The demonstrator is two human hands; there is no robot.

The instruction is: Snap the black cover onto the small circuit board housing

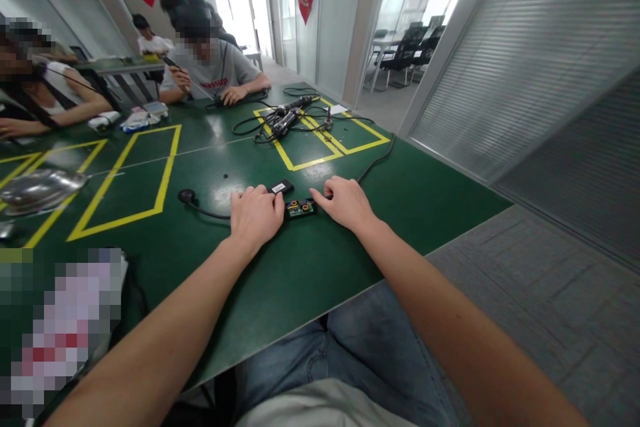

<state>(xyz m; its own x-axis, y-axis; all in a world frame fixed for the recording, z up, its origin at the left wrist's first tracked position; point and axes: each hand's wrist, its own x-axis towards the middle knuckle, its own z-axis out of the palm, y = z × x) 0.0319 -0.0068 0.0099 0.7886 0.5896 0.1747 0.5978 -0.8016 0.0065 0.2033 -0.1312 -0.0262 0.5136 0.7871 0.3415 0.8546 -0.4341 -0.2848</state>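
On the green table [300,267] in front of me lies an opened black casing [301,211], its green circuit board and two orange-ringed round parts showing. My left hand [256,213] is closed over the left end of the casing, fingers bent down. A black cover with a white label [281,187] lies against its fingertips, just behind the board. From under this hand a black cord runs left to a round black plug [187,196]. My right hand [346,202] is closed at the casing's right end, where a black cable [377,159] leads away; its fingertips are partly hidden.
Dark tools with tangled cables [287,119] lie farther back within yellow tape outlines [295,165]. A shiny metal dish [43,188] is at left, with a blurred-out package [70,327] nearer me. Across the table a person in a grey shirt [220,70] holds a thin tool.
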